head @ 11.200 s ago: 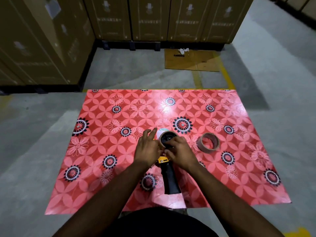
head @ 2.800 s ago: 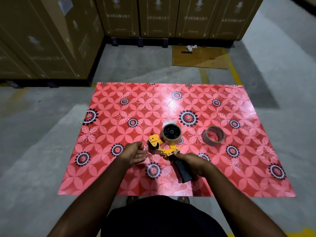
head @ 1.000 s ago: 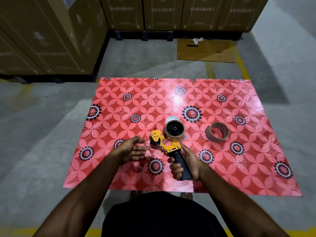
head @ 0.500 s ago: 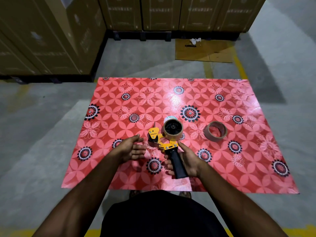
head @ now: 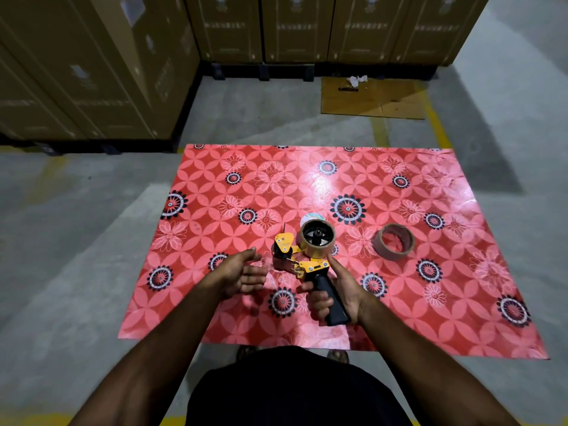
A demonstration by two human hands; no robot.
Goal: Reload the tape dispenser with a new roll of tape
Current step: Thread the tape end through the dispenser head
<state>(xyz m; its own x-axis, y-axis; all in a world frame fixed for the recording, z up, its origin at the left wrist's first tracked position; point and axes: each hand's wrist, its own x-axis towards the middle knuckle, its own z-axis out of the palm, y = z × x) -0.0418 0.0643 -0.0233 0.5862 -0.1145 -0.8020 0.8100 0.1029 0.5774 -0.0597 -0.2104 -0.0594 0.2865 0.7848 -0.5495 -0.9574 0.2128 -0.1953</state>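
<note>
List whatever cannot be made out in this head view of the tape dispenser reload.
- Tape end: whether it is threaded past the roller of the tape dispenser is too small to tell.
- White roll: mostly hidden behind the tape roll on the dispenser.
- Box labels: blurred and dim.
- Feet: mostly hidden by the dark shirt.
- Right hand: its palm is hidden by the handle it grips.
</note>
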